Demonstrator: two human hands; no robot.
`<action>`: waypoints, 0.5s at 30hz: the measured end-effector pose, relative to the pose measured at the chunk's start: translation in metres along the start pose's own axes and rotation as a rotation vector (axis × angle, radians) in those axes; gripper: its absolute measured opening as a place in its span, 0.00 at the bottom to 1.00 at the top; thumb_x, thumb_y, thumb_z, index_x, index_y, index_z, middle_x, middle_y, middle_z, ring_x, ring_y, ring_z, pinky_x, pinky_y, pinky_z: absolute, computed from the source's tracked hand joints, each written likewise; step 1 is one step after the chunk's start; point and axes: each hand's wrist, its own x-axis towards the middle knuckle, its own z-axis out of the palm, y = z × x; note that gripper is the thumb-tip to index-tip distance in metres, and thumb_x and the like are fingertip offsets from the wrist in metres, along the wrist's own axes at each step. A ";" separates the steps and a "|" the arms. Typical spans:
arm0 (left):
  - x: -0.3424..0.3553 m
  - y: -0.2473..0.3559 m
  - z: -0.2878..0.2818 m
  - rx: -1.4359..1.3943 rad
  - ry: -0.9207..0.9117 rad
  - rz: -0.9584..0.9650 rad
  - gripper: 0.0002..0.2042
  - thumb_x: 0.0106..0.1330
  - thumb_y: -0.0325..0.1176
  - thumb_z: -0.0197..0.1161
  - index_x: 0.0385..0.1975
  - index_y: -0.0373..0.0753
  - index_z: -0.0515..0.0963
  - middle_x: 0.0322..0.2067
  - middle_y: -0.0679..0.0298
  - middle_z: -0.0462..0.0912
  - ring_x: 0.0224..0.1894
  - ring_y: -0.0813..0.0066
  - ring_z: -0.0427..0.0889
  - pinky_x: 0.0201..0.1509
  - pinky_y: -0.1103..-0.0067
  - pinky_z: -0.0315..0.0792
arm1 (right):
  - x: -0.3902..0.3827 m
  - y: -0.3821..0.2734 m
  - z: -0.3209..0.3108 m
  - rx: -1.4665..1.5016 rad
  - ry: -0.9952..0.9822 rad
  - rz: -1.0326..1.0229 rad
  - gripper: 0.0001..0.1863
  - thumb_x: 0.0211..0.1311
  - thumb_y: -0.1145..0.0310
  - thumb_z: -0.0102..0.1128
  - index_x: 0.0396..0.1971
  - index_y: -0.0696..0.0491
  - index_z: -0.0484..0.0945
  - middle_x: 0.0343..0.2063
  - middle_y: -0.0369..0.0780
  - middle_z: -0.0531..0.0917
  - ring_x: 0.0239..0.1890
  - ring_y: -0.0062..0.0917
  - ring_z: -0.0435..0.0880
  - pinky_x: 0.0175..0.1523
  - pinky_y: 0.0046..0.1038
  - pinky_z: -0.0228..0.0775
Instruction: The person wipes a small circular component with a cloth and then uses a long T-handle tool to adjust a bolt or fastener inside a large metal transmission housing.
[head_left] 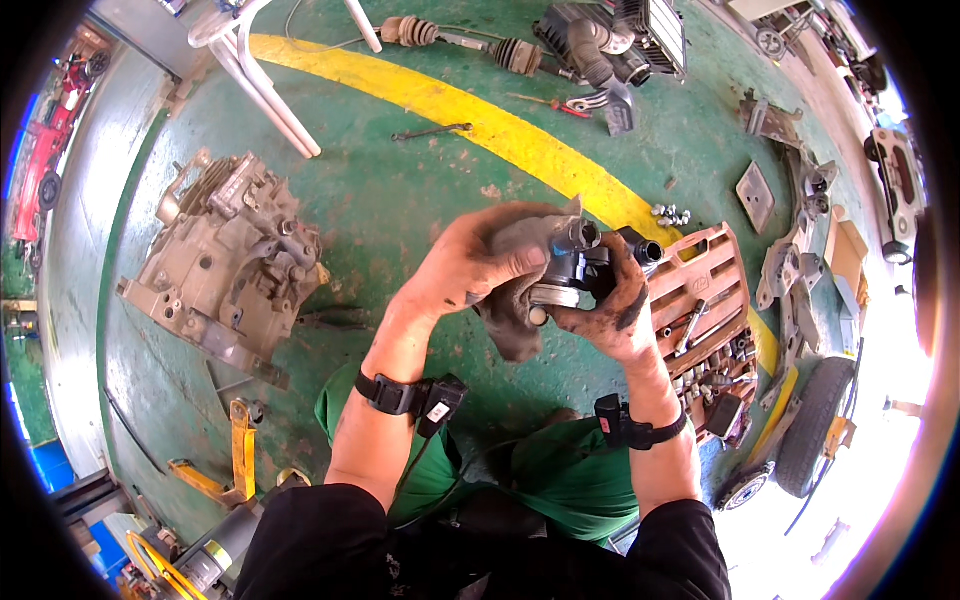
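Up in front of my lap, both hands are closed around a black car part with pipe stubs [567, 268] and a pale ring on its lower side. A grey rag [513, 330] is bunched in my left hand [455, 262], pressed against the part's left side. Soiled fingers of my right hand [622, 315] wrap the other side of the part. One round stub points up and another sticks out to the right. The rag and my fingers hide much of the part, so its exact kind cannot be told.
On the green floor at left lies a large metal gearbox casing [225, 265]. A brown tool case [700, 280] with sockets sits close by my right hand. Beyond are a wrench [432, 131], a drive shaft [465, 42] and an air filter box [650, 35]. A wheel [815, 428] is at right.
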 end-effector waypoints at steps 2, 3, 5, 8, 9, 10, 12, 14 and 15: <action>-0.004 -0.001 0.005 -0.024 0.059 0.031 0.24 0.63 0.37 0.68 0.56 0.30 0.73 0.48 0.60 0.81 0.50 0.74 0.78 0.57 0.76 0.71 | 0.000 0.003 0.000 0.007 0.004 -0.032 0.33 0.29 0.77 0.74 0.44 0.58 0.72 0.35 0.40 0.81 0.40 0.26 0.81 0.48 0.27 0.75; -0.006 -0.001 0.007 -0.034 0.093 0.047 0.25 0.64 0.38 0.67 0.56 0.29 0.72 0.48 0.60 0.81 0.51 0.73 0.78 0.57 0.76 0.71 | 0.000 -0.001 0.002 -0.043 0.008 -0.029 0.34 0.28 0.77 0.74 0.44 0.58 0.73 0.36 0.41 0.80 0.40 0.27 0.81 0.48 0.27 0.75; -0.005 -0.007 0.009 -0.046 0.215 0.041 0.23 0.65 0.37 0.66 0.55 0.29 0.73 0.48 0.59 0.81 0.49 0.73 0.78 0.56 0.77 0.72 | -0.002 -0.010 0.006 -0.144 0.016 -0.023 0.34 0.27 0.78 0.74 0.44 0.58 0.73 0.37 0.42 0.80 0.41 0.30 0.81 0.48 0.28 0.75; -0.001 -0.014 0.010 -0.094 0.286 0.040 0.22 0.67 0.36 0.64 0.54 0.29 0.73 0.47 0.59 0.81 0.48 0.73 0.79 0.54 0.78 0.73 | -0.004 0.002 0.007 -0.136 0.021 -0.143 0.34 0.25 0.78 0.74 0.43 0.58 0.73 0.38 0.43 0.79 0.42 0.33 0.81 0.49 0.30 0.74; -0.001 -0.015 0.010 -0.117 0.295 0.038 0.21 0.67 0.36 0.64 0.54 0.29 0.73 0.47 0.59 0.81 0.48 0.73 0.80 0.53 0.78 0.73 | -0.004 0.001 0.007 -0.152 0.020 -0.153 0.35 0.24 0.78 0.74 0.43 0.58 0.73 0.39 0.43 0.79 0.42 0.34 0.81 0.49 0.30 0.74; 0.000 -0.016 0.011 -0.116 0.310 0.043 0.21 0.67 0.38 0.64 0.54 0.29 0.74 0.45 0.60 0.81 0.46 0.75 0.79 0.51 0.79 0.73 | -0.005 -0.002 0.006 -0.169 0.020 -0.164 0.35 0.24 0.78 0.75 0.43 0.58 0.73 0.39 0.43 0.79 0.42 0.35 0.81 0.49 0.30 0.74; 0.000 -0.018 0.013 -0.114 0.338 0.052 0.22 0.68 0.42 0.63 0.52 0.31 0.75 0.43 0.63 0.81 0.43 0.79 0.78 0.48 0.81 0.72 | -0.006 -0.003 0.007 -0.188 0.025 -0.183 0.36 0.23 0.78 0.75 0.44 0.57 0.73 0.40 0.44 0.79 0.43 0.36 0.81 0.50 0.30 0.73; 0.000 -0.019 0.013 -0.134 0.361 0.037 0.23 0.67 0.43 0.63 0.53 0.31 0.75 0.42 0.63 0.81 0.42 0.79 0.78 0.48 0.81 0.72 | -0.007 -0.002 0.008 -0.193 0.035 -0.199 0.36 0.23 0.78 0.76 0.44 0.57 0.74 0.40 0.44 0.79 0.42 0.36 0.81 0.50 0.30 0.74; 0.001 -0.020 0.013 -0.145 0.371 0.030 0.23 0.67 0.44 0.63 0.53 0.31 0.74 0.42 0.64 0.81 0.42 0.79 0.78 0.48 0.80 0.72 | -0.007 -0.003 0.007 -0.198 0.037 -0.204 0.37 0.22 0.78 0.76 0.44 0.57 0.74 0.40 0.43 0.79 0.42 0.36 0.81 0.50 0.30 0.74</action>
